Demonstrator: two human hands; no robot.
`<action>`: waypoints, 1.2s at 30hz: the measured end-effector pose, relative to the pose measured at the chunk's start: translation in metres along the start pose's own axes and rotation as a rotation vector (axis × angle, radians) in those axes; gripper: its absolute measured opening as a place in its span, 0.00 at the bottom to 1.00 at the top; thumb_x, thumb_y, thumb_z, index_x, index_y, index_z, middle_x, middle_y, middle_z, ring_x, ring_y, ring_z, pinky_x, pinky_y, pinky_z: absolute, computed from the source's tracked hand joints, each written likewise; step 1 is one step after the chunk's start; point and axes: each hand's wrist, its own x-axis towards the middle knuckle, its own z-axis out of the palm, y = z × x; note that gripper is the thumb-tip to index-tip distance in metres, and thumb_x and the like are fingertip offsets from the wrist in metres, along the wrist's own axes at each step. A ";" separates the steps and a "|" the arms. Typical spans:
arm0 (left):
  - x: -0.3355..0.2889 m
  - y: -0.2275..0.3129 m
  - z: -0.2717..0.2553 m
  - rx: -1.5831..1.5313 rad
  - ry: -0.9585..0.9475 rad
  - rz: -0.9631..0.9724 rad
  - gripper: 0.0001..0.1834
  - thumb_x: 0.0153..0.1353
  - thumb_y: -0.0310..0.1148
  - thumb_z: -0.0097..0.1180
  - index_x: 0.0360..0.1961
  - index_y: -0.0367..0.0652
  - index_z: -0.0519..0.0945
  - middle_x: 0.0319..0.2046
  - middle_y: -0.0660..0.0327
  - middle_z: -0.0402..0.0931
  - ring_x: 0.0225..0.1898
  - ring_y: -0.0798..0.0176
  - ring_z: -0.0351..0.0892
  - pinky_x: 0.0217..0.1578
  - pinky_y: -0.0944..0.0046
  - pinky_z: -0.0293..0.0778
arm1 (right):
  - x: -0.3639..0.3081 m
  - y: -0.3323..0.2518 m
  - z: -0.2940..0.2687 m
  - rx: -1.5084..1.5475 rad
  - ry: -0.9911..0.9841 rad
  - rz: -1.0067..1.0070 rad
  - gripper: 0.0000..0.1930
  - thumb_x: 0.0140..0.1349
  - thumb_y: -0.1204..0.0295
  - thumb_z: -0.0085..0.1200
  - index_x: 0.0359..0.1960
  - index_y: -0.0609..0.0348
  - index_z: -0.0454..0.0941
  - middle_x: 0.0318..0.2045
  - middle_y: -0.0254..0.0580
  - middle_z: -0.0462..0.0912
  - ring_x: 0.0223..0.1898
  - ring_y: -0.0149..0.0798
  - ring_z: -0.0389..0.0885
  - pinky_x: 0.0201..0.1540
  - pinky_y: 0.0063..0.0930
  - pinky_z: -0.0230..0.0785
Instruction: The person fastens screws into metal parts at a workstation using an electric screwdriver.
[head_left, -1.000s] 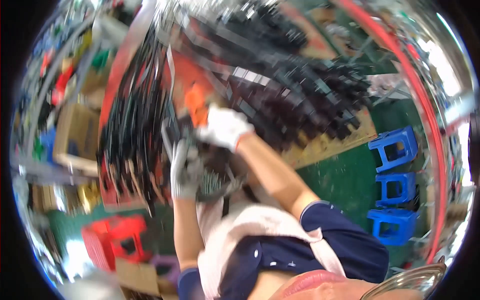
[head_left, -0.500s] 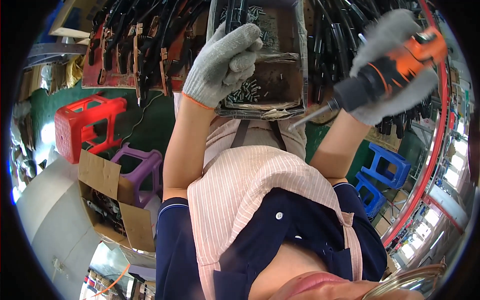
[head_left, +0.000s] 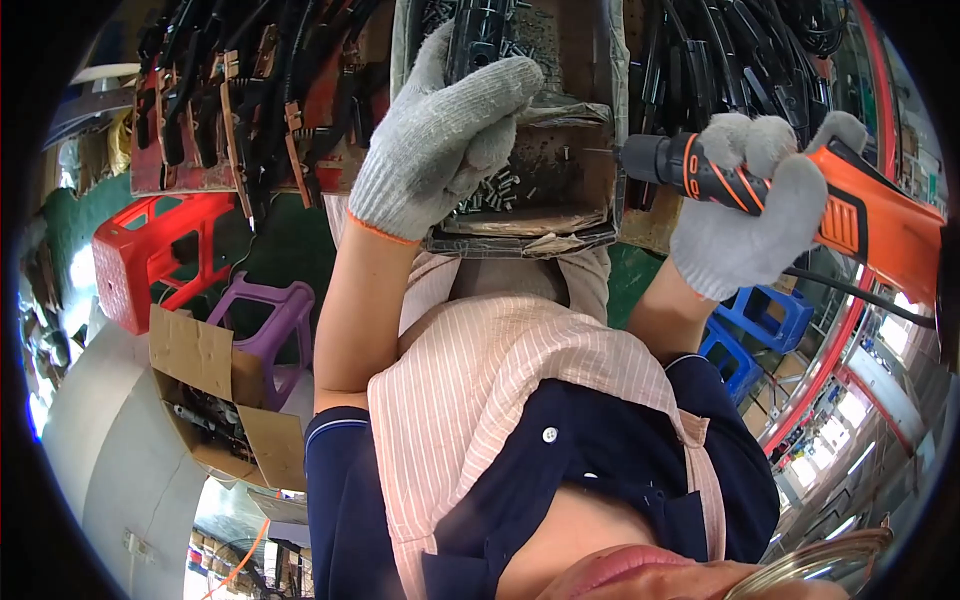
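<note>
My left hand, in a grey knit glove with an orange cuff, is closed around a glossy black tube-like part above the box of screws. The part's far end runs out of the picture at the top. In my gloved right hand is an orange and black electric screwdriver, gripped around its body. Its thin bit points left, over the right wall of the box. Loose silvery screws lie in the near compartment, partly hidden by my left hand, and more lie in the far one.
The worn box stands on the bench in front of me. Black parts with copper-coloured strips are piled left, and more black parts right. Stools in red, purple and blue, plus an open carton, stand lower down.
The screwdriver has swung from pointing down-left to pointing left, and its bit is now by the box wall. My right hand is lower. My left hand still holds the black part.
</note>
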 end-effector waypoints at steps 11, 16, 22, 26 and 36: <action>0.000 -0.001 -0.001 0.012 0.007 0.008 0.08 0.62 0.31 0.60 0.39 0.41 0.76 0.20 0.66 0.71 0.12 0.77 0.63 0.08 0.77 0.54 | 0.001 0.016 -0.028 0.254 -0.140 0.052 0.33 0.68 0.43 0.40 0.67 0.50 0.56 0.39 0.52 0.80 0.35 0.47 0.80 0.39 0.47 0.73; 0.000 0.000 -0.003 -0.003 0.005 -0.038 0.32 0.58 0.31 0.65 0.59 0.39 0.62 0.22 0.63 0.73 0.12 0.76 0.65 0.09 0.76 0.58 | 0.002 0.005 -0.013 0.039 -0.018 0.008 0.24 0.61 0.73 0.56 0.60 0.51 0.67 0.25 0.35 0.71 0.28 0.30 0.68 0.37 0.33 0.66; 0.000 0.001 0.001 0.003 -0.004 -0.025 0.27 0.57 0.31 0.66 0.52 0.41 0.64 0.24 0.63 0.72 0.13 0.75 0.66 0.09 0.76 0.59 | 0.002 0.018 -0.029 0.358 -0.079 0.056 0.34 0.68 0.39 0.34 0.66 0.49 0.57 0.35 0.49 0.81 0.31 0.44 0.78 0.41 0.45 0.71; -0.002 -0.001 0.004 0.015 0.030 0.016 0.11 0.61 0.34 0.63 0.39 0.42 0.76 0.23 0.66 0.73 0.14 0.78 0.64 0.09 0.78 0.54 | 0.003 0.010 -0.033 0.396 -0.030 0.099 0.32 0.68 0.41 0.36 0.64 0.49 0.61 0.31 0.43 0.78 0.29 0.38 0.74 0.40 0.43 0.69; -0.006 0.004 -0.002 0.020 0.035 -0.133 0.32 0.64 0.64 0.48 0.36 0.39 0.75 0.16 0.63 0.68 0.13 0.73 0.62 0.12 0.75 0.55 | 0.017 -0.026 -0.008 0.148 0.114 0.001 0.16 0.57 0.77 0.57 0.48 0.53 0.71 0.21 0.27 0.69 0.21 0.22 0.67 0.32 0.19 0.69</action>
